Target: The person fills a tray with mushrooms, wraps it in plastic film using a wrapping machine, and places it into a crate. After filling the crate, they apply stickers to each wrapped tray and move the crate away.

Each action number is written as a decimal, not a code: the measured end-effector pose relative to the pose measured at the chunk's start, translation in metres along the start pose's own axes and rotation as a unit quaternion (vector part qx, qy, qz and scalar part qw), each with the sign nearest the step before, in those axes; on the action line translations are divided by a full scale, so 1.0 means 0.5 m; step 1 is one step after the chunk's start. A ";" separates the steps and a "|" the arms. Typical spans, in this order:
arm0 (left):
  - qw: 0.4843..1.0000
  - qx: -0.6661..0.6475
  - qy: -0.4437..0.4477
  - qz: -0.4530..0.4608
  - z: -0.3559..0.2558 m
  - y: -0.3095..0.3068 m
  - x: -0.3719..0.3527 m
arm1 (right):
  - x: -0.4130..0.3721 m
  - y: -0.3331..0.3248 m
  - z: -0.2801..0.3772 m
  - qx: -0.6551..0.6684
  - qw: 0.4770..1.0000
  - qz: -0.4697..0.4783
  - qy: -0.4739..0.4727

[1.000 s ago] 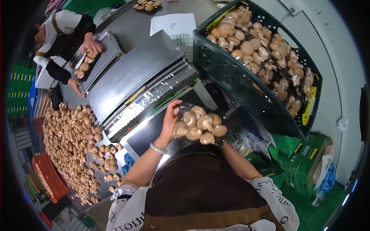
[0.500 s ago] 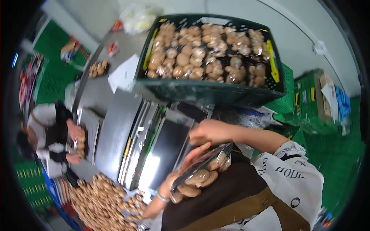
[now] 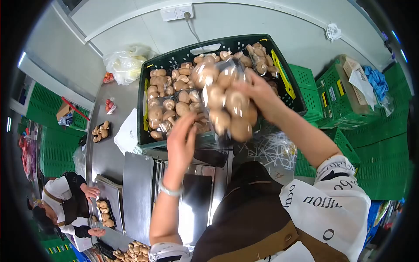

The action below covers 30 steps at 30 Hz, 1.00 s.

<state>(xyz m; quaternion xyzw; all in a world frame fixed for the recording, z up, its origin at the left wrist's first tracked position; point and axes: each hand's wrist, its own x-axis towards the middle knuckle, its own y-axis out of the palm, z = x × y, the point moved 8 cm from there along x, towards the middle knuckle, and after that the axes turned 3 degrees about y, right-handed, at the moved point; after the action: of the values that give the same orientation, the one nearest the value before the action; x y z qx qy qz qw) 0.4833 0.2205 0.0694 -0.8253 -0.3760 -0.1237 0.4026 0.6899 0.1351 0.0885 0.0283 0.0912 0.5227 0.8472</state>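
A film-wrapped tray of mushrooms, blurred by motion, is held tilted over the front of a dark green crate. My right hand grips this pack at its right side; some of the fingers are hidden behind it. Left of the pack, my left hand is raised at the crate's front rim with its fingers apart. It does not appear to hold anything. Rows of similar wrapped mushroom packs fill the crate below and around both hands.
Below the crate stands a wrapping machine with a steel plate. At left, a co-worker has hands near a mushroom tray. Loose mushrooms lie at the bottom. Green crates stand at right, near shredded plastic film.
The wrapped mushroom pack has gone from in front of my apron up over the crate. My right hand now grips it, and my left hand is off it. The view has shifted.
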 end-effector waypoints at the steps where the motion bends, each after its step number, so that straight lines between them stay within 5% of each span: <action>1: 0.997 0.061 0.035 0.035 0.017 0.020 0.040 | 0.033 -0.033 -0.001 -0.028 0.998 -0.049 -0.009; 5: 0.937 0.266 0.129 0.184 0.122 0.130 0.089 | 0.120 -0.091 -0.134 -0.044 0.994 -0.095 0.031; 12: 0.946 0.211 0.082 0.232 0.201 0.140 0.079 | 0.114 -0.052 -0.241 -0.152 0.958 0.038 0.239; 15: 0.954 0.195 0.072 0.217 0.199 0.121 0.074 | 0.160 -0.103 -0.278 -0.340 0.910 0.031 0.237; 16: 0.954 0.187 0.089 0.215 0.197 0.132 0.075 | 0.148 -0.096 -0.185 -0.546 0.821 0.024 0.163; 17: 0.959 0.184 0.095 0.195 0.201 0.132 0.074 | 0.131 -0.071 -0.114 -0.612 0.790 -0.031 -0.015; 18: 0.965 0.160 0.098 0.185 0.208 0.136 0.075 | 0.106 -0.044 -0.066 -0.659 0.748 -0.078 0.002; 20: 0.974 0.134 0.099 0.156 0.213 0.133 0.069 | 0.089 0.026 -0.069 -0.726 0.648 0.010 -0.229; 22: 0.982 0.096 0.083 0.142 0.207 0.117 0.071 | 0.096 0.039 -0.185 -0.734 0.642 0.098 -0.198; 24: 0.994 -0.025 0.032 0.098 0.203 0.091 0.068 | 0.096 0.081 -0.145 -0.695 0.674 0.125 -0.217; 26: 0.996 -0.022 0.082 -0.030 0.136 -0.001 0.043 | 0.103 0.090 -0.134 -0.668 0.716 0.138 -0.151; 28: 0.995 -0.084 0.022 -0.042 0.084 -0.098 -0.020 | 0.067 0.112 -0.106 -0.743 0.636 0.120 -0.173; 30: 0.990 -0.117 -0.047 -0.057 0.064 -0.195 -0.115 | 0.027 0.180 -0.054 -0.658 0.703 0.095 -0.253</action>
<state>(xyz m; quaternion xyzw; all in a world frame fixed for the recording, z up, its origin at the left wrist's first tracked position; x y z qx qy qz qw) 0.3703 0.2529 0.0754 -0.8489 -0.4240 -0.1503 0.2775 0.6116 0.1863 0.0734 -0.3971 -0.4969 0.5004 0.5873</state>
